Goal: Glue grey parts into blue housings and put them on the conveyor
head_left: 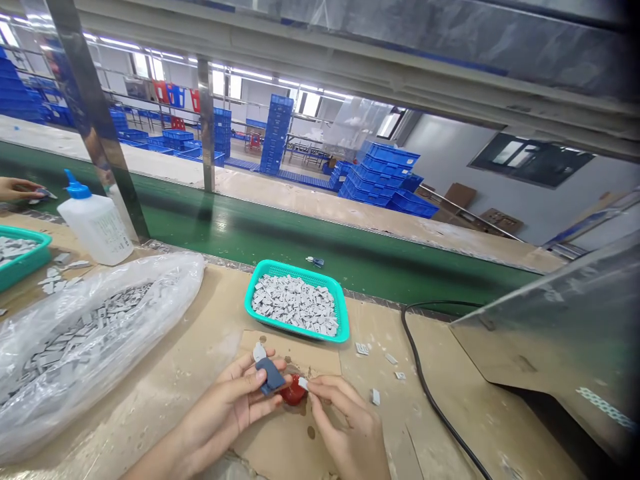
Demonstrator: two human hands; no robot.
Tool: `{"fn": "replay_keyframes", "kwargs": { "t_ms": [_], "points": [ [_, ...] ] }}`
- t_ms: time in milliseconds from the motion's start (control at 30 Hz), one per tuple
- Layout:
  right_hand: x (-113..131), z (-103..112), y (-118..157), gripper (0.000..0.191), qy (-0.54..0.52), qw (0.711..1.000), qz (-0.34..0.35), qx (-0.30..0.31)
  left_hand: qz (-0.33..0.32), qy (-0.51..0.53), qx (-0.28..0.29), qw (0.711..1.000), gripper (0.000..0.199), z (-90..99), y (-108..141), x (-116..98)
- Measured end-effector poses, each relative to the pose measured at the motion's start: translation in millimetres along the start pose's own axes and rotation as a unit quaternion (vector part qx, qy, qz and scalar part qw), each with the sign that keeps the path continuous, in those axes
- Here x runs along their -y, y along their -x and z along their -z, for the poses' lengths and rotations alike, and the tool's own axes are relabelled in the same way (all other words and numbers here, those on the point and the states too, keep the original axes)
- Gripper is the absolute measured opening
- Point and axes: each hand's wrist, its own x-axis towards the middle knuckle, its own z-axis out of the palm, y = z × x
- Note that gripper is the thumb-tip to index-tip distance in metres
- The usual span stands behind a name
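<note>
Our left hand (225,413): fingers clamped on dark blue piece (270,375)
Our right hand (345,427): fingertips pinched on small white piece (303,383)
Between hands: red object (293,393)
Ahead: teal tray (300,268), grey pieces (295,305)

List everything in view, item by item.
Dark slate-blue rectangular block: one, slate blue, held in left hand.
Small white piece: one, white, pinched in right hand.
Round red object: one, red, beneath the hands.
Brown cardboard sheet: one, brown, under the hands.
Teal plastic trays: two, teal, on the bench, holding grey pieces.
Clear plastic bag: one, clear, bench left, full of grey pieces.
White plastic squeeze bottle: one, white with blue nozzle, bench left.
Black cable: one, black, bench right.
Green conveyor belt: one, green, beyond the bench.
Blue plastic crates: many, blue, stacked beyond the belt.
Co-worker's hand: one, far left.
Hands: left, right.
</note>
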Motion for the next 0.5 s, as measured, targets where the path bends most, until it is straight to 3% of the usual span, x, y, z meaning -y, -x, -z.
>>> {"fn": "replay_keyframes", "kwargs": {
  "t_ms": [200, 333, 500],
  "points": [
    [-3.4, -5.0, 5.8, 0.015, 0.011, 1.000, 0.013, 0.005, -0.020, -0.002, -0.058, 0.998, 0.031, -2.8, 1.4, -3.6],
    [-1.1, -3.8, 4.3, 0.014, 0.006, 0.999, 0.042, 0.001, -0.021, -0.026, -0.048, 0.998, 0.037, -0.8, 1.2, -1.2],
    [3.6, -2.6, 0.2, 0.015, 0.006, 0.998, 0.053, -0.023, -0.049, -0.146, -0.055, 0.987, 0.033, -0.5, 1.0, -0.7]
  ]
}}
